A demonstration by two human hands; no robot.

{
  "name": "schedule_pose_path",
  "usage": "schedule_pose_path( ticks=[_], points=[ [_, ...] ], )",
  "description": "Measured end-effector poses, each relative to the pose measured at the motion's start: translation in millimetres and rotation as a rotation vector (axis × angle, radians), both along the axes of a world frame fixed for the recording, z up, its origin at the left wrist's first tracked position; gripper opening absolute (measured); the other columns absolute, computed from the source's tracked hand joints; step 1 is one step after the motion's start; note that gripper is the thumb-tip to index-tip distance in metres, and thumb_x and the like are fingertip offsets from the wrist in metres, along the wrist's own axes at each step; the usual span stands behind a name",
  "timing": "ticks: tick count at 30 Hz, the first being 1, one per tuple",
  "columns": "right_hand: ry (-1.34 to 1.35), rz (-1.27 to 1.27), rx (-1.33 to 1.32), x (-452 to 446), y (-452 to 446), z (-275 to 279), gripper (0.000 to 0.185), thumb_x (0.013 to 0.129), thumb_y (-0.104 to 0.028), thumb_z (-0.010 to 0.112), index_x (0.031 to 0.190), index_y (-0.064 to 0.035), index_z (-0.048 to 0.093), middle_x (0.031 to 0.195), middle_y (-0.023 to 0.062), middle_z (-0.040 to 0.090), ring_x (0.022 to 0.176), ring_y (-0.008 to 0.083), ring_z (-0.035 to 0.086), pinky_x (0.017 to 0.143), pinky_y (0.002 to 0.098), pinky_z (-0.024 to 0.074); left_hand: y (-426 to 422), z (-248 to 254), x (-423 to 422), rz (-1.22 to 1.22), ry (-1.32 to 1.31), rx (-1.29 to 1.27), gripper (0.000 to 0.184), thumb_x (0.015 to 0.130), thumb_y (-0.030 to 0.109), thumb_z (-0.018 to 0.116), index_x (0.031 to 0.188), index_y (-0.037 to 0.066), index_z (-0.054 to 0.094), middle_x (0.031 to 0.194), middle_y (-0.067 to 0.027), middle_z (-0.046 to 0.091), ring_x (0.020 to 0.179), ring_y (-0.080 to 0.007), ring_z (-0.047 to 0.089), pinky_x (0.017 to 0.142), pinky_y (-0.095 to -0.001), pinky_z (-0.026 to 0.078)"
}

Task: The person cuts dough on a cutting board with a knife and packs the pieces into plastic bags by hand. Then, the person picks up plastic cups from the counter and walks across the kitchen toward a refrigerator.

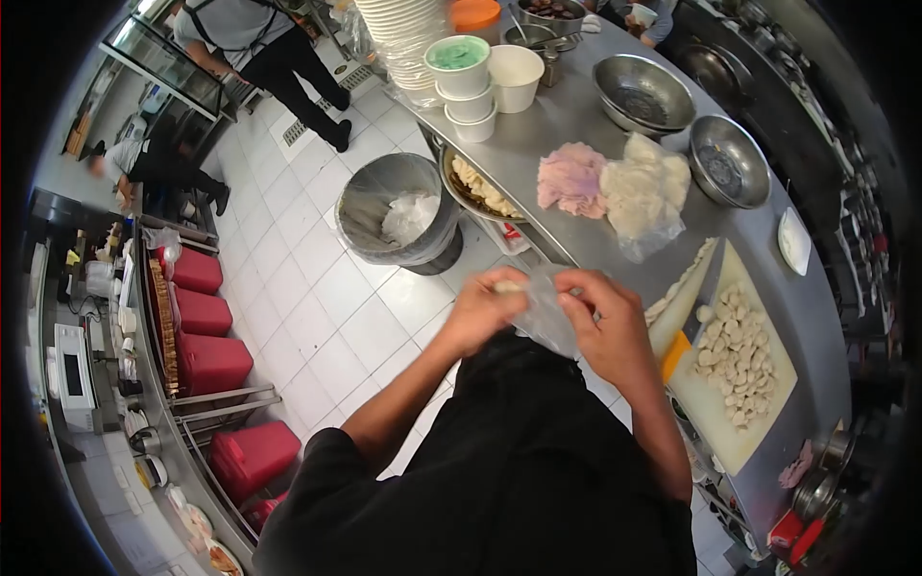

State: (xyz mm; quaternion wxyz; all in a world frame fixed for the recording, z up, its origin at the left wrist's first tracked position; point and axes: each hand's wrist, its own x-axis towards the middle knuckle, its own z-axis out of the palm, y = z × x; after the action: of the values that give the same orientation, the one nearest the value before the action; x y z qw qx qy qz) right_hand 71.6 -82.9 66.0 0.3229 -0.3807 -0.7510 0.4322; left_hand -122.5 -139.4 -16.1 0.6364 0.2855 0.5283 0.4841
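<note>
Between my hands, above the counter's near edge, stretches a thin, clear plastic sheet (547,322), perhaps a bag or glove. My left hand (480,312) is closed on its left side; something pale shows at those fingertips, too blurred to name. My right hand (603,315) pinches the other side between thumb and fingers. Right of my right hand lies a cutting board (768,398) with a heap of small pale chopped pieces (735,360). A knife with a yellow handle (675,355) rests on the board, beside a long pale strip (684,278).
A lined trash bin (357,248) stands on the tiled floor. On the counter are metal bowls (642,91), a pink cloth (572,178), a whitish bundle in plastic (643,192) and stacked tubs (471,101). Red bins (216,362) line the left. Two people (254,48) stand beyond; another is behind the counter.
</note>
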Motion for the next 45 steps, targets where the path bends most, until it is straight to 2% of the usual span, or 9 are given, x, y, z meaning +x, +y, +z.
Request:
schedule_pose_path(
  ticks=[3,10,18,24,29,32,38,41,45],
  points=[
    [0.015,-0.158,-0.188,-0.6,12.6,3.8,0.024,0.088,-0.003,0.066,0.111,-0.0025,0.064,0.094,0.0084,0.069,0.08,0.0133,0.065,0.07,0.0291,0.0509,17.2,-71.3,-73.9,0.313,0.006,-0.026,0.009,0.081,0.01,0.067,0.09,0.01,0.065,0.071,0.0024,0.059,0.053,-0.0062,0.048,0.046,-0.023,0.038],
    [0.059,-0.636,-0.291,77.9,-3.1,-35.5,0.019,0.094,-0.004,0.062,0.112,0.0007,0.062,0.095,0.0065,0.067,0.082,0.0103,0.061,0.074,0.0232,0.05,61.3,-190.0,-266.7,0.987,0.231,-0.073,0.01,0.082,0.017,0.067,0.081,0.01,0.059,0.06,0.0026,0.049,0.045,-0.0081,0.042,0.042,-0.0248,0.034],
    [-0.205,-0.999,-0.261,142.5,-59.8,-96.7,0.023,0.092,-0.008,0.066,0.113,0.0005,0.061,0.094,0.005,0.065,0.078,0.0108,0.06,0.071,0.0253,0.0491,101.3,-271.7,-362.8,1.195,0.695,-0.071,0.04,0.077,0.012,0.069,0.112,-0.007,0.062,0.062,-0.001,0.055,0.044,-0.0109,0.043,0.043,-0.0291,0.036],
    [-0.659,-1.0,-0.095,132.3,-47.9,-121.0,0.044,0.081,-0.016,0.078,0.116,-0.0022,0.057,0.094,0.0121,0.061,0.08,0.0261,0.061,0.076,0.0366,0.0502,85.1,-243.3,-246.7,0.495,0.058,-0.186,0.02,0.086,0.024,0.072,0.078,0.012,0.059,0.062,-0.001,0.051,0.049,-0.0127,0.047,0.045,-0.0277,0.036],
    [-0.6,-0.99,-0.139,137.1,-24.7,-120.9,0.054,0.078,-0.017,0.078,0.122,-0.0047,0.05,0.089,0.0129,0.061,0.078,0.0294,0.062,0.075,0.0397,0.0495,73.1,-138.9,-70.9,0.149,-0.274,-0.226,0.018,0.089,0.018,0.071,0.101,0.012,0.059,0.092,-0.0022,0.063,0.073,-0.0102,0.052,0.068,-0.0266,0.044],
    [-0.618,-0.945,-0.294,149.2,-17.9,-110.3,0.057,0.079,-0.013,0.069,0.13,-0.0074,0.043,0.076,0.015,0.062,0.073,0.0347,0.063,0.072,0.0426,0.0493,74.6,-60.5,8.1,-0.047,-0.483,-0.219,0.015,0.091,0.009,0.068,0.103,0.006,0.059,0.087,-0.003,0.061,0.068,-0.0113,0.055,0.062,-0.0261,0.043],
    [-0.399,-0.982,-0.419,166.6,-17.8,-83.9,0.051,0.083,-0.018,0.056,0.13,0.0005,0.047,0.095,0.0269,0.067,0.091,0.0394,0.066,0.082,0.0418,0.05,88.7,-15.3,124.2,-0.472,-0.06,0.176,0.024,0.085,0.006,0.075,0.105,0.004,0.061,0.086,-0.0014,0.061,0.068,-0.0074,0.055,0.059,-0.0235,0.045],
    [-0.182,-0.968,-0.425,190.3,-23.2,-118.5,0.044,0.09,-0.016,0.054,0.131,0.0006,0.046,0.079,0.0117,0.06,0.054,0.0182,0.057,0.049,0.0329,0.0461,96.4,-9.0,177.4,-0.531,0.223,0.348,0.026,0.082,0.005,0.077,0.102,0.003,0.061,0.096,-0.0028,0.062,0.074,-0.0133,0.06,0.066,-0.0267,0.05],
    [-0.103,-0.996,-0.579,190.0,-29.8,-95.8,0.045,0.092,-0.022,0.055,0.13,0.0019,0.049,0.085,0.0178,0.066,0.06,0.0215,0.062,0.054,0.035,0.0494,115.6,-39.2,231.3,-0.496,0.6,0.865,0.033,0.075,-0.002,0.076,0.104,0.002,0.06,0.095,-0.0123,0.06,0.074,-0.0273,0.063,0.061,-0.036,0.053]
  ],
)
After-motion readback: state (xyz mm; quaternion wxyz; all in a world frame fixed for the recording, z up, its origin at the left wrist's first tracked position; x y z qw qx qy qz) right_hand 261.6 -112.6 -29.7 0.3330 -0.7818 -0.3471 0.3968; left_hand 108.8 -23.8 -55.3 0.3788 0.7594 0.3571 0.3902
